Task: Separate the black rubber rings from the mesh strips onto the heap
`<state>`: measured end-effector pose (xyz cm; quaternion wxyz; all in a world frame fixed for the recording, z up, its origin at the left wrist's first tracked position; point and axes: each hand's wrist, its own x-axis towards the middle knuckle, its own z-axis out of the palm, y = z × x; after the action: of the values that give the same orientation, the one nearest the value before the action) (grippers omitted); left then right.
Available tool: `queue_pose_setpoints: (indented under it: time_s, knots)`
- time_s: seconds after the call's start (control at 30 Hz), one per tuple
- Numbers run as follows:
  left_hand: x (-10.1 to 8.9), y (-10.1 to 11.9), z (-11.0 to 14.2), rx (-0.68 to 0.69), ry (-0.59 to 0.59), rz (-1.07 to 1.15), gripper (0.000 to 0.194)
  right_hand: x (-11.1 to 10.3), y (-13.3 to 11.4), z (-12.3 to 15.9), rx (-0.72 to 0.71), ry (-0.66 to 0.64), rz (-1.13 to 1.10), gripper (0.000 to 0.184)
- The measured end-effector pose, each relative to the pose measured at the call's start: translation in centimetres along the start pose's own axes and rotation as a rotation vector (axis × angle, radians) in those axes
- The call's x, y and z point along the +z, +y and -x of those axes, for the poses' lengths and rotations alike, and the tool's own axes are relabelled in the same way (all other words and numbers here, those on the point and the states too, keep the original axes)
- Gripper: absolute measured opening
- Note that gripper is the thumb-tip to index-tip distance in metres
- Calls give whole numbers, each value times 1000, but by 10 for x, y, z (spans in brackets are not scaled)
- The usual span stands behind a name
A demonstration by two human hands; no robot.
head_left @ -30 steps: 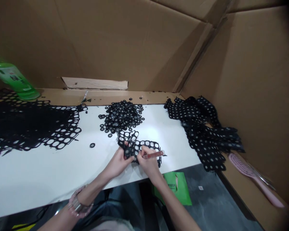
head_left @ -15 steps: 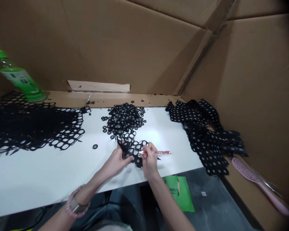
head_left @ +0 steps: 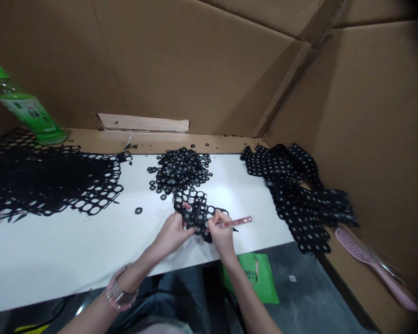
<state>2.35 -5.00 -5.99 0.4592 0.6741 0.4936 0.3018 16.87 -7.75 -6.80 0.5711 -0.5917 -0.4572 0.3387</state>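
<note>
Near the front of the white table, my left hand [head_left: 174, 233] grips a black sheet punched with round holes [head_left: 196, 214], fingers behind it and thumb in front. Some of its holes are open and others still hold round pieces. Pinched in my right hand [head_left: 223, 232] is a slim reddish pen-like tool [head_left: 240, 221], its back end sticking out to the right and its tip at the sheet, hidden by my fingers. Just beyond lies a heap of small black rings [head_left: 183, 169]. One loose ring [head_left: 138, 210] sits left of my hands.
Emptied black mesh sheets [head_left: 97, 197] pile up at the left, beside a green bottle [head_left: 33, 113]. Dotted black sheets [head_left: 296, 199] lie at the right, near a pink hairbrush [head_left: 372, 262]. Cardboard walls [head_left: 195, 69] enclose the back and right.
Both hands and the sheet have shifted slightly right. The sheet is turned more toward me, and the tool's back end now tilts upward. A left fingertip shows through the sheet.
</note>
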Motion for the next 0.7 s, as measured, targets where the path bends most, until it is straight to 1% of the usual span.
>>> queue_pose_setpoints:
  time_s: [0.1, 0.17, 0.23, 0.37, 0.57, 0.7]
  knots:
    - [2, 1, 1, 4, 31, -113, 21, 0, 2, 1, -21, 22, 48, 23]
    - [3, 1, 1, -25, 27, -158, 12, 1, 2, 1, -17, 33, 63, 23]
    - [5, -1, 1, -50, 18, -175, 9, 1, 2, 1, -17, 36, 71, 23]
    - [6, -2, 0, -48, 21, -132, 13, 1, 1, 1, -26, 25, 87, 23]
    - [6, 8, 0, 13, -4, -92, 22, 2, 0, 1, -38, 15, 118, 23]
    - [8, 4, -2, 48, -14, 83, 26, 2, 1, 2, -67, 11, 156, 23]
